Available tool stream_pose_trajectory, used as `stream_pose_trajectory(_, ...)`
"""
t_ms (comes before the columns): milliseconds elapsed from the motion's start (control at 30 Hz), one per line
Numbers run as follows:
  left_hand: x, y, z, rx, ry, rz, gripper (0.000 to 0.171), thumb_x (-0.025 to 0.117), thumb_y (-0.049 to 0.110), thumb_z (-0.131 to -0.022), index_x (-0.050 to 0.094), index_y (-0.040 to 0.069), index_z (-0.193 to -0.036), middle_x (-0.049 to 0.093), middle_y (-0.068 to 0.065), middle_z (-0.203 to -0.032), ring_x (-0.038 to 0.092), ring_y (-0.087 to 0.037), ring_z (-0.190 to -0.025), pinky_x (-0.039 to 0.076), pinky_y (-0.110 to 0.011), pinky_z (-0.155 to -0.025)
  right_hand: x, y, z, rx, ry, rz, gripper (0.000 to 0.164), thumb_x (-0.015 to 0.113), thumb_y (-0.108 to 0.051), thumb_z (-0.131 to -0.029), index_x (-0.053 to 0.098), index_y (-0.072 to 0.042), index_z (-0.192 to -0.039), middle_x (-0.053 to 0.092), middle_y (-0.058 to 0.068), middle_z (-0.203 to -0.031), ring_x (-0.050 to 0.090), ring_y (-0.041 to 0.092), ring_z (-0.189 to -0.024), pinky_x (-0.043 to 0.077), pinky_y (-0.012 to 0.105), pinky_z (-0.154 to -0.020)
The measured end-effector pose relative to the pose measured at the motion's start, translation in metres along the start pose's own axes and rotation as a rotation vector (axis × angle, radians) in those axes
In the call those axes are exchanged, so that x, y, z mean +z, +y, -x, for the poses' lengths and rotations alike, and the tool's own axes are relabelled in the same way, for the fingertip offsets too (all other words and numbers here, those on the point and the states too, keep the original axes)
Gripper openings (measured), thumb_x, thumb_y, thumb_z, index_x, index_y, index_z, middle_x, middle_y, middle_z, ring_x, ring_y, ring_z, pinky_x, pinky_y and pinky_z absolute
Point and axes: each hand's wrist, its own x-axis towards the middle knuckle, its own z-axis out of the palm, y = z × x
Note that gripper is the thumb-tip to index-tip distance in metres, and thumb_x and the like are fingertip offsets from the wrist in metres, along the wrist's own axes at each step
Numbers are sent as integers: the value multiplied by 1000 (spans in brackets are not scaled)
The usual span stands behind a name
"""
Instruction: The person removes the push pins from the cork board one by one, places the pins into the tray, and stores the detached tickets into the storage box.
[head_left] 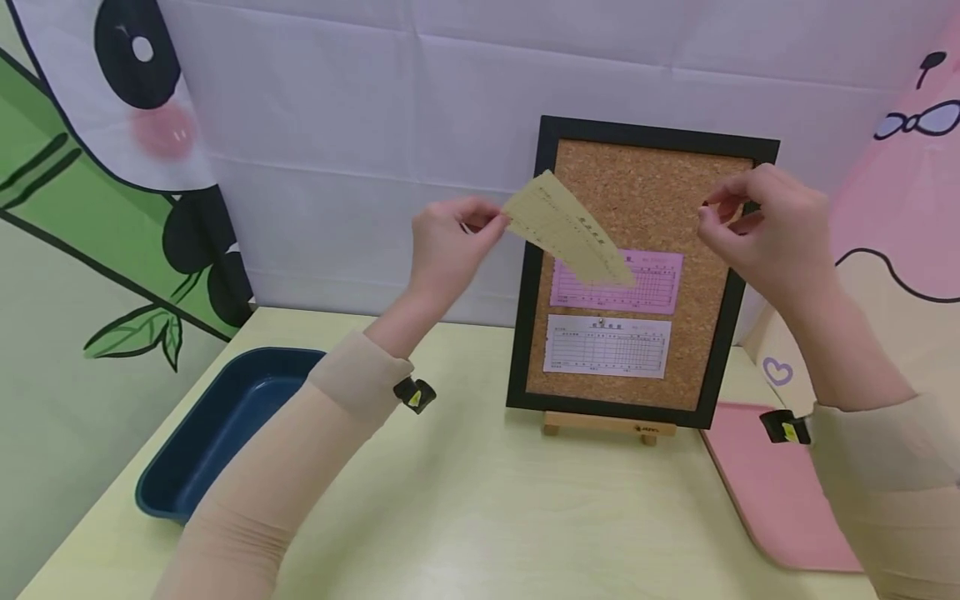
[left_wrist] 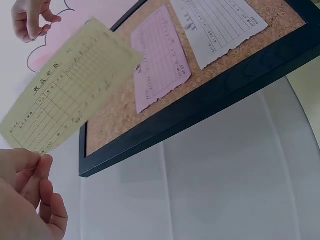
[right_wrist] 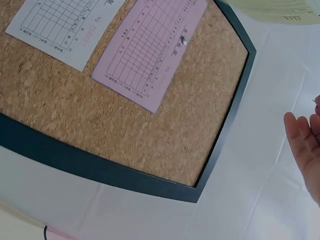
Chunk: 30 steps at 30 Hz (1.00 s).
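My left hand [head_left: 453, 242] pinches one corner of a yellow receipt slip [head_left: 566, 229] between thumb and forefinger. The slip slants in the air before the cork board [head_left: 637, 187], partly covering a pink slip [head_left: 652, 283] pinned there. Lower on the board a white slip [head_left: 606, 354] is fixed by a small pin. To the board's right, my right hand [head_left: 772, 221] is raised, thumb and forefinger pinched together at a tiny dark-red thing whose kind is too small to tell. In the right wrist view, a pin [right_wrist: 184, 41] shows on the pink slip; only part of the right hand [right_wrist: 307, 145] appears.
The black-framed board stands on a small wooden easel [head_left: 611, 425] on the pale table [head_left: 420, 517]. A deep blue tray [head_left: 168, 479] lies at the left, a pink tray [head_left: 780, 500] at the right. A printed cloth [head_left: 360, 150] hangs behind.
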Motion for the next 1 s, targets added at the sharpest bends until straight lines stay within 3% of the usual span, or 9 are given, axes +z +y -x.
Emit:
stream_pose_trajectory(300, -27, 7, 13, -64, -69, 32, 11, 70, 16, -85, 76, 8, -90, 72, -4, -78, 58, -10, -64, 43, -20, -58, -28, -2, 17, 37, 19, 6, 11, 66, 8, -73, 64, 10, -84, 61, 13, -75, 46, -18, -76, 36, -3, -69)
stream_pose_trajectory(533, -47, 7, 22, -142, -112, 58, 12, 72, 20, -83, 76, 11, -90, 73, -2, -79, 55, -16, -62, 37, -21, -51, -43, 1, 32, 54, 50, 19, 11, 65, 2, -74, 64, 10, -82, 55, -11, -76, 47, -20, -73, 37, -2, -70)
stream_pose_trajectory(667, -57, 5, 28, -202, -125, 79, 14, 73, 22, -83, 76, 10, -90, 73, -2, -80, 56, -18, -65, 35, -22, -50, -51, 0, 42, 64, 45, 27, 13, 65, 0, -75, 64, 10, -83, 59, 0, -75, 47, -19, -75, 37, -2, -73)
stream_pose_trajectory(1000, -87, -4, 44, -326, -93, 102, 26, 73, 29, -83, 74, 6, -96, 71, 7, -78, 61, -16, -86, 30, -23, -51, -63, 1, 67, 132, 57, 14, 15, 66, 1, -75, 63, 12, -85, 51, -18, -82, 48, -17, -78, 38, -1, -76)
